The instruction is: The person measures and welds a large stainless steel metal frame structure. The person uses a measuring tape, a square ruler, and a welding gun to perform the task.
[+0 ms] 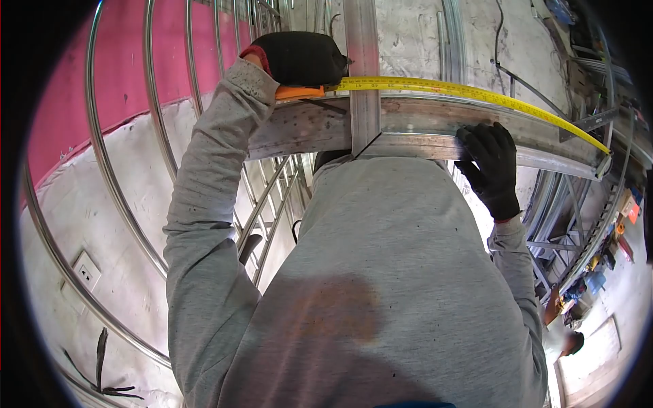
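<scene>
My left hand (299,60), in a black glove with a red cuff, is closed around a tape measure with an orange case (299,92). Its yellow blade (462,90) runs out to the right, bowed, reaching the far right end of a metal bar. My right hand (491,166), also in a black glove, has its fingers bent over the near edge of a metal tube (422,144). That tube lies along a wider, stained bar (299,126). An upright square tube (364,47) crosses the bar and meets the near tube at a slanted joint.
Curved shiny rails (102,149) stand at the left before a pink and white wall. A wall socket (86,270) sits low there. More metal lengths (452,41) lie beyond the bar. At the right are a metal frame (551,245), scattered tools and another person (561,336).
</scene>
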`<action>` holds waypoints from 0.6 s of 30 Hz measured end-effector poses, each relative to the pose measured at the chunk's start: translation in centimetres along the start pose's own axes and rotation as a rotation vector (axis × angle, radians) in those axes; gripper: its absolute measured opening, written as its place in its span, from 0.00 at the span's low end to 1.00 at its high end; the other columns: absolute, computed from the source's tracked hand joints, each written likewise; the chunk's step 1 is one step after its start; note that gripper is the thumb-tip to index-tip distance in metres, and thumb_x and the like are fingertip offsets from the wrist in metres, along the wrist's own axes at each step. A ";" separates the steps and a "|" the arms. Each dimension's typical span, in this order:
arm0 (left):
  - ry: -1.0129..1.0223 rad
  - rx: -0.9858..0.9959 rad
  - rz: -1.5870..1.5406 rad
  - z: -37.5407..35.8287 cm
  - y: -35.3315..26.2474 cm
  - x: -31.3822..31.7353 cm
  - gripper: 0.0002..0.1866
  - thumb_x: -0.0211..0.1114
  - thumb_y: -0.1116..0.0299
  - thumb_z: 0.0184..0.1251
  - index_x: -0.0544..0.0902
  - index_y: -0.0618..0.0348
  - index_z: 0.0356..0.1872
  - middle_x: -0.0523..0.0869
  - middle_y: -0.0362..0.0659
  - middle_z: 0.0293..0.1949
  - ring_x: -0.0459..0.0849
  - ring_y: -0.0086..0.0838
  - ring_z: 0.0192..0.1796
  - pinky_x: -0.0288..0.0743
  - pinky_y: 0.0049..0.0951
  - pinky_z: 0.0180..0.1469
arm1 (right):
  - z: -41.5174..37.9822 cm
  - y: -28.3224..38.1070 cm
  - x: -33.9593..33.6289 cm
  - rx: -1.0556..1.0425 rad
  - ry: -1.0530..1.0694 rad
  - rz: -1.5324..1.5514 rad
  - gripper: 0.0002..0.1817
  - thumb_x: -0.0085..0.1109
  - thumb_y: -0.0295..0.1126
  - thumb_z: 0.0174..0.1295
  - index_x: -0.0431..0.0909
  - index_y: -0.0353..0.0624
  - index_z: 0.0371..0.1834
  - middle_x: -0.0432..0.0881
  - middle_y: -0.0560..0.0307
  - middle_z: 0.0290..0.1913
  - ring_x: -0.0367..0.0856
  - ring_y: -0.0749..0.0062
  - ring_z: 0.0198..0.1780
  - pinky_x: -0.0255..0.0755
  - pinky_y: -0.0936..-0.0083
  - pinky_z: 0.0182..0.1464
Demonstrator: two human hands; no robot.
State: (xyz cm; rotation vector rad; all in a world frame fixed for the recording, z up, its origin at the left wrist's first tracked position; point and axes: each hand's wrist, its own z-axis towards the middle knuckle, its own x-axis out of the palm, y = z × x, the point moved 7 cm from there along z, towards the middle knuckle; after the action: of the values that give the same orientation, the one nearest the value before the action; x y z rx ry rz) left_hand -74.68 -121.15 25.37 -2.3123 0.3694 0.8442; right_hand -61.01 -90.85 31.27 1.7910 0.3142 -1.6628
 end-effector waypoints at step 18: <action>-0.016 0.043 -0.049 0.2 0.3 0.2 0.25 0.65 0.52 0.64 0.94 0.59 0.52 0.90 0.55 0.61 0.93 0.43 0.46 0.87 0.38 0.52 | 0.4 0.4 -0.4 -0.010 -0.033 0.002 0.30 0.78 0.40 0.53 0.84 0.45 0.60 0.85 0.50 0.53 0.83 0.47 0.56 0.72 0.46 0.69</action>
State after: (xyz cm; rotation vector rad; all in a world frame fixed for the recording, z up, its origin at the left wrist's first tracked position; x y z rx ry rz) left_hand -74.75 -121.27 24.99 -2.2643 0.3194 0.8227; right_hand -61.11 -91.33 31.77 1.7542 0.3054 -1.6840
